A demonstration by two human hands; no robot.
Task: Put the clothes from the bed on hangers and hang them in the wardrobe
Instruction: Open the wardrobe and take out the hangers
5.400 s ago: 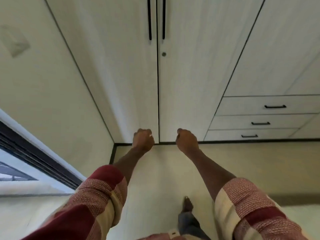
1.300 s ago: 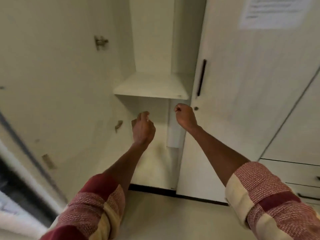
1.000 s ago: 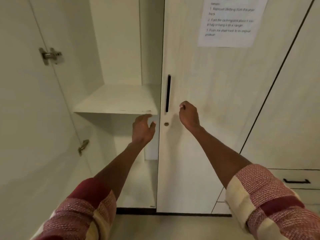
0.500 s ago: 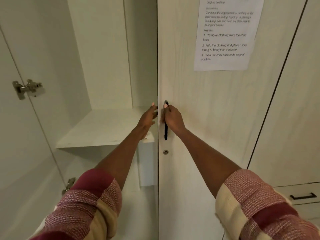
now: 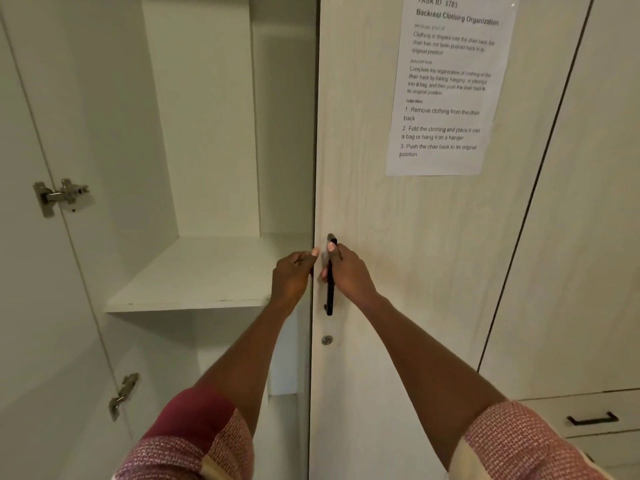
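Since the earlier frame, the right hand (image 5: pixel 348 275) now grips the door handle (image 5: pixel 330 299); the left hand (image 5: pixel 292 277) clasps the door edge (image 5: pixel 313 168).

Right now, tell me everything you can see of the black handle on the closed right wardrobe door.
The black handle is a slim vertical bar, dark and matte, metal by the look of it, mounted upright near the left edge of the pale wood-grain right door, just above a small round lock. Its lower end shows a short bent foot fixed to the door. The right hand grips its upper part, fingers curled round it; the left hand is at the door's edge beside it.
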